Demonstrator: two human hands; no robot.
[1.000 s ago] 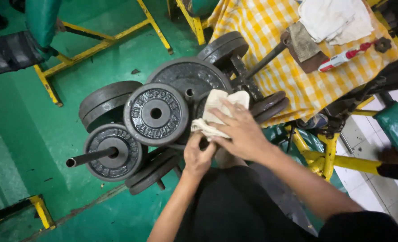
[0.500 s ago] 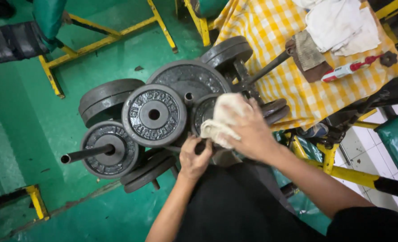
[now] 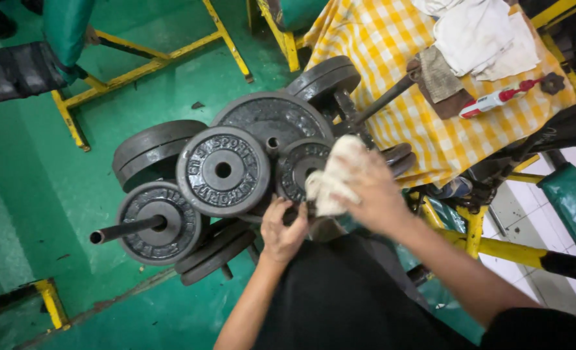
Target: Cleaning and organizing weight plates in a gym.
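Cast-iron small weight plate (image 3: pixel 299 170), racked beside the larger plates (image 3: pixel 223 171), now showed most of its face: the pale rag (image 3: pixel 331 181), clutched in the right hand (image 3: pixel 372 191), had slid rightward off it since a second earlier. Left hand (image 3: pixel 281 230) fingers stayed curled around the plate's lower rim, steadying it.

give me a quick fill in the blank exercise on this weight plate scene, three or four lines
1. The right hand presses a pale ____ against the small weight plate.
2. The left hand grips that plate's ____ edge.
3. The floor is painted ____.
4. The red and white tube lies on a yellow and white ____ cloth.

Missing words: rag; lower; green; checked
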